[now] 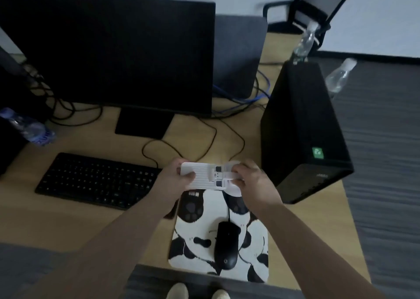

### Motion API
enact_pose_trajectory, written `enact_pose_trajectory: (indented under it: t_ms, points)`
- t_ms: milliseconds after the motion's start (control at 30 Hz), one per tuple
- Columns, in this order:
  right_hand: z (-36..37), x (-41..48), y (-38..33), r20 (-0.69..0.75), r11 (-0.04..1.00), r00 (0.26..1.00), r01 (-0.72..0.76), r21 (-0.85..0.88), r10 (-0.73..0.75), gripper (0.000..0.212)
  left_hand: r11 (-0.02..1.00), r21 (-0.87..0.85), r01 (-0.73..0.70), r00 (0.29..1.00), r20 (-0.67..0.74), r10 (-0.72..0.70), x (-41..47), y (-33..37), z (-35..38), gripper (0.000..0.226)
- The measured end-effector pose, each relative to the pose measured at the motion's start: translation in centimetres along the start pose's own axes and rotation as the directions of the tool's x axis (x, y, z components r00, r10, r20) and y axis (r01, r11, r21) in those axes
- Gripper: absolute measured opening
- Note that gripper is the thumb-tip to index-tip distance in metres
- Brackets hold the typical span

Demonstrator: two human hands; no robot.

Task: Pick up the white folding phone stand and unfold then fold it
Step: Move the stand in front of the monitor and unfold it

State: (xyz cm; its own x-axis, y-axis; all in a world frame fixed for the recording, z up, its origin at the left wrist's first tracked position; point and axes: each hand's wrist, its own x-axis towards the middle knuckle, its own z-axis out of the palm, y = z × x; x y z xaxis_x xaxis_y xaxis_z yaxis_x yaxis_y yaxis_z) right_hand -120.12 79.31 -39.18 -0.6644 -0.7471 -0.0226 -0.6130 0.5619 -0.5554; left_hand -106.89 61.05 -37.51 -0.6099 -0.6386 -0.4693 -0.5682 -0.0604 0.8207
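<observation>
The white folding phone stand [205, 176] is held above the desk [95, 221], over the far edge of the panda mouse pad [200, 248]. Its ribbed end is clamped by the left hand [176, 177]; the hinged end is pinched by the right hand [252, 181]. The ribbed plate is best kept steady while the hinged part is swung slowly. Counted: one stand, one keyboard [97, 180], one mouse [226, 245], three bottles.
</observation>
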Motion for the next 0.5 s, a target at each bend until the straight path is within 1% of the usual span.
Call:
enact_pose_trajectory:
  t_ms: [200, 367, 500]
  points:
    - [-5.4, 3.1, -4.8, -0.050, 0.995, 0.994, 0.097, 0.012, -0.096, 0.020, 0.994, -0.083, -0.072, 0.997, -0.039, 0.069, -1.5, 7.0, -4.2, 0.027]
    - [-8.0, 5.6, -8.4, -0.071, 0.991, 0.988, 0.133, -0.015, -0.134, 0.024, 0.985, -0.042, -0.165, 0.983, -0.092, 0.160, -2.4, 10.9, -7.8, 0.028]
    - [-8.5, 7.7, -10.9, -0.069, 0.985, 0.982, 0.172, -0.027, -0.174, 0.017, 0.981, -0.031, -0.191, 0.978, -0.094, 0.187, -1.8, 12.8, -10.7, 0.034]
